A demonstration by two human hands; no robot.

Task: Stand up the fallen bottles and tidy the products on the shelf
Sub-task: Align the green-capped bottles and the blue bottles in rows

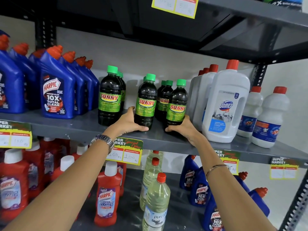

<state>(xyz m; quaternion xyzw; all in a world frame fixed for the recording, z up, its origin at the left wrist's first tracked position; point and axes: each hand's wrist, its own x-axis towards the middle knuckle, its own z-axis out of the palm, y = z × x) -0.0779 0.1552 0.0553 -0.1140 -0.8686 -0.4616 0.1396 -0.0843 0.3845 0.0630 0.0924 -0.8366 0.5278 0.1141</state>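
Dark Sunny bottles with green caps stand upright in three short rows on the grey middle shelf (86, 125). My left hand (129, 121) grips the base of the middle row's front Sunny bottle (146, 101). My right hand (182, 126) grips the base of the right row's front Sunny bottle (177, 104). The left row's front Sunny bottle (110, 95) stands apart, untouched. More Sunny bottles (164, 99) stand behind the held ones.
Blue Harpic bottles (56, 90) crowd the shelf's left. A large white Domex jug (226, 104) and small white bottles (270, 117) stand on the right. Below are red Harpic bottles (108, 194), clear bottles (156, 200) and more blue ones. Price tags hang on the shelf edges.
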